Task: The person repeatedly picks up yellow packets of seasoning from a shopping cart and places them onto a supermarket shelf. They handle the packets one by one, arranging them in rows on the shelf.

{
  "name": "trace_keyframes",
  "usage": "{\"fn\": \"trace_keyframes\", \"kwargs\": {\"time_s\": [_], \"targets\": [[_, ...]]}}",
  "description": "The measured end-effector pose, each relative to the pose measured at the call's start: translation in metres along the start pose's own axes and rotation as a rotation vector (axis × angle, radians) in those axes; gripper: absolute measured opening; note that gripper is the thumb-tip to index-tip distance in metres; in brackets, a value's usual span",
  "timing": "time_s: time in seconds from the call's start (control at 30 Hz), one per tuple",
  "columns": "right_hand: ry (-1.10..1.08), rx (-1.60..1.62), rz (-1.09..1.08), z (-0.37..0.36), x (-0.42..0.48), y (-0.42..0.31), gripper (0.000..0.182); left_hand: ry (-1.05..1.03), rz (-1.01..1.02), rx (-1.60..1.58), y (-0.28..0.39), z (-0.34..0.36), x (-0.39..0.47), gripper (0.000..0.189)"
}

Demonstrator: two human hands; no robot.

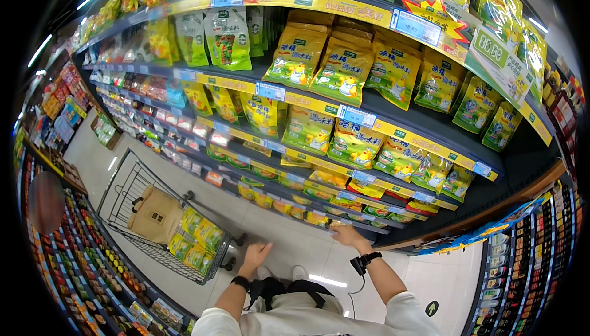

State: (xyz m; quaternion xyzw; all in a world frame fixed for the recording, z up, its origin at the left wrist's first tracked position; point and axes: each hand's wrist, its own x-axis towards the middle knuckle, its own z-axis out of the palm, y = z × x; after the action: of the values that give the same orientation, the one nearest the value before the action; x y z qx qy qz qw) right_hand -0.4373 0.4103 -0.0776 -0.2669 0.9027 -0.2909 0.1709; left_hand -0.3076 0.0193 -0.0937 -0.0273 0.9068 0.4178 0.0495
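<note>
My left hand [256,255] hangs over the floor between the shopping cart and the shelf, and no object shows in it. Low by the bottom shelf is my right hand [346,235], its fingertips next to yellow seasoning packets [317,219]; whether they grip one cannot be made out. Yellow-green pouches of chicken seasoning [347,69] stand in rows on the shelves before me. To my left, the wire shopping cart [161,252] holds a tan bag [156,214] and several yellow-green packs [196,239].
A blue-edged shelf of bottles [521,262] rises at the right. Shelves of jars [110,271] line the left side, with a blurred patch [46,202] above them. Price tags [357,116] run along the shelf edges. Pale floor tiles [290,230] lie around my feet.
</note>
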Motion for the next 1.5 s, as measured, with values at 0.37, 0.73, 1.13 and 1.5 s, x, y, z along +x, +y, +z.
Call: {"fn": "trace_keyframes", "kwargs": {"time_s": [0.37,0.73,1.13,1.5], "targets": [[-0.703,0.737,0.88,0.186,-0.229,0.206,0.033,0.173,-1.095,-0.689,-0.157,0.06,-0.359,0.034],[-0.485,0.521,0.567,0.25,-0.095,-0.046,0.03,0.483,-0.993,-0.621,-0.198,0.084,-0.484,0.026],[-0.81,0.187,0.236,0.304,-0.016,-0.164,0.035,0.788,-0.949,-0.487,-0.256,0.052,-0.501,0.034],[-0.596,0.191,0.007,0.348,0.145,-0.226,0.023,0.847,-1.168,-0.833,-0.257,0.046,-0.486,0.013]]}}
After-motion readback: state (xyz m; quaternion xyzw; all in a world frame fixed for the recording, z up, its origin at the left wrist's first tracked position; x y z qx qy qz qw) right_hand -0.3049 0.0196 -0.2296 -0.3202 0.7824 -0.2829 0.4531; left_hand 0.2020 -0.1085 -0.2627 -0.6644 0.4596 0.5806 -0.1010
